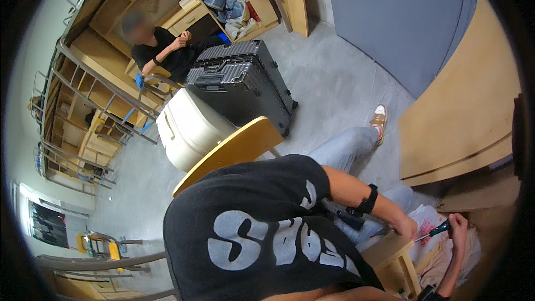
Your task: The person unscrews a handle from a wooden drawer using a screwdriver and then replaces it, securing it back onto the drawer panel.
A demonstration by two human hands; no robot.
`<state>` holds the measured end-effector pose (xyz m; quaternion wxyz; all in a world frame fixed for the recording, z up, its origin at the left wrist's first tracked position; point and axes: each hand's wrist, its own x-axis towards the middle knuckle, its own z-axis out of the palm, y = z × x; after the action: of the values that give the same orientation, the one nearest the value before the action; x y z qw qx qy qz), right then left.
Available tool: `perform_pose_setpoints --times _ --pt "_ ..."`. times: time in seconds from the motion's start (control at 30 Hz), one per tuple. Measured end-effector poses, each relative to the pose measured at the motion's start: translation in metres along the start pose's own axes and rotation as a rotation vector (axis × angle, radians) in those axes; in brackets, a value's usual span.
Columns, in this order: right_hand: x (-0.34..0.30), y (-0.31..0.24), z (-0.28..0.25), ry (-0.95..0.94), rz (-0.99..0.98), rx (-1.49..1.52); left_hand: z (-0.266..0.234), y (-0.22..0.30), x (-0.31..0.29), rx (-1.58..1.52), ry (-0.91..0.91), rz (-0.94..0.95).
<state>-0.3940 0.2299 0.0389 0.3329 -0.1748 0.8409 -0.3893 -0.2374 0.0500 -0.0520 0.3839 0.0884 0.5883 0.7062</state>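
Right hand (458, 227) wrapped round the green handle of the screwdriver (442, 228), 4 o'clock in my view, shaft pointing 8 o'clock. Left hand (405, 227) at the wooden piece (384, 249), just beside the shaft; I can't tell its grip. White suitcase (186, 125) at 9 o'clock.

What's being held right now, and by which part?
The right hand holds a screwdriver by its dark green handle. The left hand is at a wooden piece; whether gripping, I can't tell.
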Motion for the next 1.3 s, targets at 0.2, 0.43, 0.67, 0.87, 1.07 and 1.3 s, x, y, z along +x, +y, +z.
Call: perform_pose_setpoints --times 0.2,0.43,0.67,0.87,1.07,1.3 --pt "0.015 -0.003 0.000 -0.014 -0.123 -0.086 0.003 0.006 -0.007 0.020 0.088 0.068" --pt "-0.005 -0.025 0.008 -0.045 0.006 0.191 0.003 0.010 -0.012 0.066 0.022 0.068" --pt "0.006 0.010 -0.003 -0.022 -0.015 0.413 0.006 0.007 -0.013 0.028 0.071 0.097" --pt "0.033 0.027 -0.017 0.097 -0.150 -0.298 0.000 -0.008 -0.003 0.045 0.072 0.089" --pt "0.009 -0.001 -0.014 0.028 0.121 -0.100 0.013 0.022 -0.019 0.052 0.097 0.099" --pt "0.014 0.018 -0.015 -0.153 -0.035 0.292 0.011 0.000 0.000 -0.010 0.086 0.050"
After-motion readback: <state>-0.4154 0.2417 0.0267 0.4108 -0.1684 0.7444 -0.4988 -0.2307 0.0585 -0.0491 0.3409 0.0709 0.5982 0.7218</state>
